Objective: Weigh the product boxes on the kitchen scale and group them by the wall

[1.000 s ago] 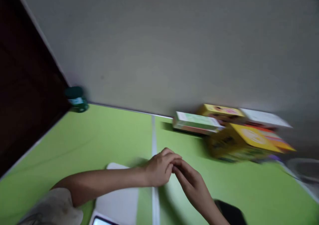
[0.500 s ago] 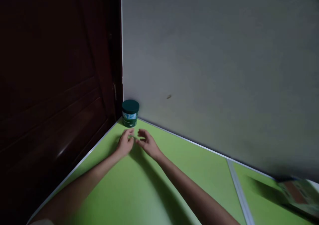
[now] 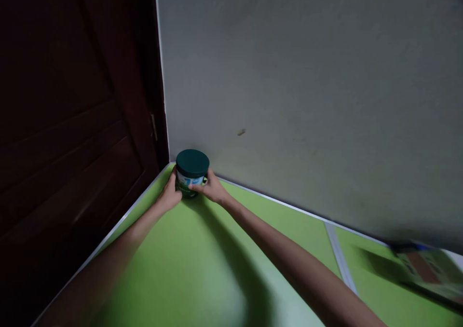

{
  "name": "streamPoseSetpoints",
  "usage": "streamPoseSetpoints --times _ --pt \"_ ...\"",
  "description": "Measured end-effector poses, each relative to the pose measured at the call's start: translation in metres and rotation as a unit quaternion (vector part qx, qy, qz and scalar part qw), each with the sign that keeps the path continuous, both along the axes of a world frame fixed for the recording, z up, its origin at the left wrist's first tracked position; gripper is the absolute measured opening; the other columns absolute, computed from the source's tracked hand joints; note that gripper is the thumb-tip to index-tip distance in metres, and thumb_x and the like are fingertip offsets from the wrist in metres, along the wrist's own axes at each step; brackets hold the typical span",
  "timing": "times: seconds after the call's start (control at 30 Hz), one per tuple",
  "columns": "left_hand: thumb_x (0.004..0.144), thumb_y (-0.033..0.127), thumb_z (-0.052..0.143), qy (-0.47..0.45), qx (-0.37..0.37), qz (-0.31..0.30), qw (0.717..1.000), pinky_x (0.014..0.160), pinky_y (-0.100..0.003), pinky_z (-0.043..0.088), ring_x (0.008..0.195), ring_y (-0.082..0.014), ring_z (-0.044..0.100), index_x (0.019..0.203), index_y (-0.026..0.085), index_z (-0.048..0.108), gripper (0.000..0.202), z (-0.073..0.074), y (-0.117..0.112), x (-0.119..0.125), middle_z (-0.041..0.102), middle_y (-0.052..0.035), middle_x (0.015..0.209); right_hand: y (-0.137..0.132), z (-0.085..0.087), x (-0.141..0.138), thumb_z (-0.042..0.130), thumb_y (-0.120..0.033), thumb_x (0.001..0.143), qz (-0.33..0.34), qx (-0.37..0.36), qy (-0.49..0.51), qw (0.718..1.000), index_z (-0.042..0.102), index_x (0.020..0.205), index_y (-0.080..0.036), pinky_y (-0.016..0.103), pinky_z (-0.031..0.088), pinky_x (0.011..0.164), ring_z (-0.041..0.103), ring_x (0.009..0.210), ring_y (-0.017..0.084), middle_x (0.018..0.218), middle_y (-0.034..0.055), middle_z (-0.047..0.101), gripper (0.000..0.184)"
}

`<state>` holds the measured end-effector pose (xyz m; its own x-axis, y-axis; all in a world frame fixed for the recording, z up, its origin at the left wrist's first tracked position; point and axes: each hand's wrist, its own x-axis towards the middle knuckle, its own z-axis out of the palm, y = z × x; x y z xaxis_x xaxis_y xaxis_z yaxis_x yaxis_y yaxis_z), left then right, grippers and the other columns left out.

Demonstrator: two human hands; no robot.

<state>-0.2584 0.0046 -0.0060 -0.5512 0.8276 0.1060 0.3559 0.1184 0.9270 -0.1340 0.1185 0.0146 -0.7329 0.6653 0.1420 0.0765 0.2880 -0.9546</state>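
A dark green round tub (image 3: 193, 163) with a flat lid and a blue-white label is upright at the far corner of the green tabletop (image 3: 173, 250). My left hand (image 3: 170, 192) presses against its left side, thumb toward the front. Around the right side curls my right hand (image 3: 212, 188), its thumb across the front near the label. Both hands grip the tub between them. Most of the fingers are hidden behind it. Whether its base still touches the table I cannot tell.
A dark brown panelled door (image 3: 72, 172) borders the table on the left, and a grey wall (image 3: 307, 100) rises behind. A light strip (image 3: 340, 257) crosses the tabletop at right. Beyond it lies a blurred box-like item (image 3: 427, 269) with printed sides.
Both hands have reached forward from in front of the tub and closed on its sides. The tub now looks larger and nearer. The view has shifted slightly.
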Motion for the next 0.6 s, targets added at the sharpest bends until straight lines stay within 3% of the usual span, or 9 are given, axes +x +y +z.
streamPoseSetpoints --times 0.1,0.2,0.27,0.33,0.4,0.47,0.6 --pt "0.069 0.006 0.054 -0.046 -0.036 -0.096 0.994 0.114 -0.048 0.024 0.140 -0.0281 0.027 0.150 0.025 0.003 0.097 0.017 -0.047 0.065 0.029 -0.0077 0.153 -0.038 0.020 0.080 0.082 -0.045 0.057 -0.008 0.028 -0.023 0.999 0.043 0.131 -0.017 0.046 0.040 0.101 0.053 0.116 0.030 0.130 0.0151 0.054 0.088" --pt "0.073 0.006 0.047 -0.082 -0.090 -0.190 0.974 0.115 -0.048 0.018 0.143 -0.0283 0.020 0.150 0.023 -0.006 0.095 0.050 -0.105 0.132 0.021 -0.0102 0.156 -0.091 0.049 0.166 0.081 -0.045 0.062 -0.033 0.065 -0.066 0.995 0.039 0.136 -0.020 0.047 0.041 0.099 0.052 0.117 0.031 0.133 0.0150 0.053 0.089" --pt "0.076 0.006 0.045 -0.085 -0.128 -0.241 0.958 0.116 -0.047 0.014 0.144 -0.0279 0.016 0.150 0.020 -0.003 0.090 0.072 -0.140 0.169 0.024 -0.0123 0.154 -0.127 0.065 0.218 0.081 -0.045 0.062 -0.055 0.074 -0.103 0.990 0.038 0.138 -0.021 0.048 0.041 0.099 0.051 0.119 0.033 0.135 0.0150 0.051 0.090" --pt "0.078 0.008 0.043 -0.084 -0.166 -0.287 0.940 0.116 -0.046 0.012 0.144 -0.0270 0.015 0.150 0.020 -0.003 0.087 0.085 -0.170 0.199 0.030 -0.0133 0.152 -0.161 0.074 0.261 0.080 -0.046 0.063 -0.076 0.066 -0.129 0.986 0.038 0.138 -0.022 0.048 0.041 0.100 0.051 0.119 0.033 0.136 0.0146 0.051 0.090" --pt "0.080 0.010 0.040 -0.089 -0.206 -0.314 0.922 0.115 -0.046 0.015 0.143 -0.0268 0.017 0.150 0.020 -0.006 0.084 0.085 -0.193 0.224 0.033 -0.0138 0.150 -0.190 0.075 0.295 0.080 -0.047 0.063 -0.094 0.053 -0.128 0.986 0.036 0.140 -0.022 0.048 0.040 0.101 0.051 0.120 0.033 0.136 0.0143 0.051 0.092" --pt "0.082 0.015 0.040 -0.098 -0.236 -0.311 0.916 0.113 -0.047 0.020 0.143 -0.0281 0.020 0.150 0.019 -0.006 0.082 0.075 -0.210 0.245 0.031 -0.0147 0.151 -0.213 0.071 0.318 0.080 -0.046 0.063 -0.107 0.048 -0.107 0.987 0.032 0.142 -0.022 0.047 0.040 0.102 0.051 0.121 0.032 0.137 0.0138 0.050 0.096" --pt "0.081 0.022 0.043 -0.106 -0.212 -0.246 0.940 0.114 -0.042 0.021 0.140 -0.0284 0.028 0.150 0.014 0.008 0.078 0.044 -0.230 0.276 0.034 -0.0154 0.150 -0.240 0.059 0.340 0.083 -0.044 0.058 -0.128 0.054 -0.078 0.987 0.028 0.144 -0.023 0.045 0.039 0.104 0.048 0.125 0.031 0.139 0.0129 0.048 0.104"
